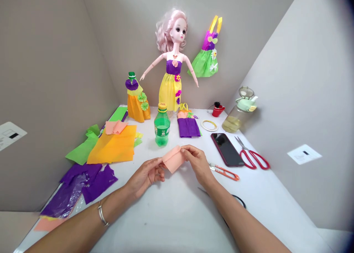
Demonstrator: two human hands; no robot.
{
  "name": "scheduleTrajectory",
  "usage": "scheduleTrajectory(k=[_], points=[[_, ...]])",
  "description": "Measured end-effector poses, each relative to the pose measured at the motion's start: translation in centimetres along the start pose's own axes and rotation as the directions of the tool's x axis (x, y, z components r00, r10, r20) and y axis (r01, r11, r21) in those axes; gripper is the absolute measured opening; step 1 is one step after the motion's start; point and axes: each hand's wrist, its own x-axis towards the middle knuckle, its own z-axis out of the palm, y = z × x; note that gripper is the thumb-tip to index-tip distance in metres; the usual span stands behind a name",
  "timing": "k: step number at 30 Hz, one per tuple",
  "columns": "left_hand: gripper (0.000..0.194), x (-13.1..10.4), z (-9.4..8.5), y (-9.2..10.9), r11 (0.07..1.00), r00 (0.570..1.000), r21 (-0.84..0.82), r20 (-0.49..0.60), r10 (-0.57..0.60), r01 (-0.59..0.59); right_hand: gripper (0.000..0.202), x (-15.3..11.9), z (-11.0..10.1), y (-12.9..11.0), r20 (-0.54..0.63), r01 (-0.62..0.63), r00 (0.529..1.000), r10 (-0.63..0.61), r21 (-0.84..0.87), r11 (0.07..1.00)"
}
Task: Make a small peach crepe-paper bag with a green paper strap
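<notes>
A small peach piece of crepe paper or thin fabric (174, 160), with a fold along its upper edge, is held above the white table between both hands. My left hand (148, 175) pinches its left corner, the other fingers curled below. At the upper right edge, my right hand (195, 160) grips it between thumb and fingers. Just behind stands a green plastic bottle (162, 127) with a yellow cap. Orange-handled thread snips (224, 172) lie beside my right hand, and black-handled scissors (239, 199) are partly hidden under my right forearm.
Orange sheets (113, 146), green sheets (84, 148) and purple sheets (96, 183) lie at left. A doll (173, 68) and a dressed bottle (137, 103) stand at the back. On the right are a phone (227, 149), red scissors (253, 158) and a water jug (235, 116).
</notes>
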Motion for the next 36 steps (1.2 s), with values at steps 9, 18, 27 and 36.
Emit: scheduleTrajectory(k=[9,18,27,36], points=[[0.028,0.07,-0.07,-0.17,0.996,0.998,0.089,-0.046,0.037,-0.033,0.024,-0.08,-0.06,0.07,0.05,0.007,0.999,-0.007,-0.01,1.0],[0.03,0.02,0.04,0.0,0.982,0.994,0.177,-0.078,0.079,-0.064,0.048,0.01,-0.3,0.09,0.065,0.008,0.998,-0.005,-0.04,0.999],[0.031,0.31,-0.38,-0.39,0.963,0.991,0.256,-0.083,0.107,-0.083,0.031,0.1,-0.21,0.21,0.108,-0.068,0.992,0.069,-0.014,0.998],[0.031,0.17,-0.11,-0.24,0.971,0.992,0.231,-0.086,0.088,-0.066,0.035,0.07,-0.32,0.18,0.107,-0.059,0.993,0.059,-0.006,0.998]])
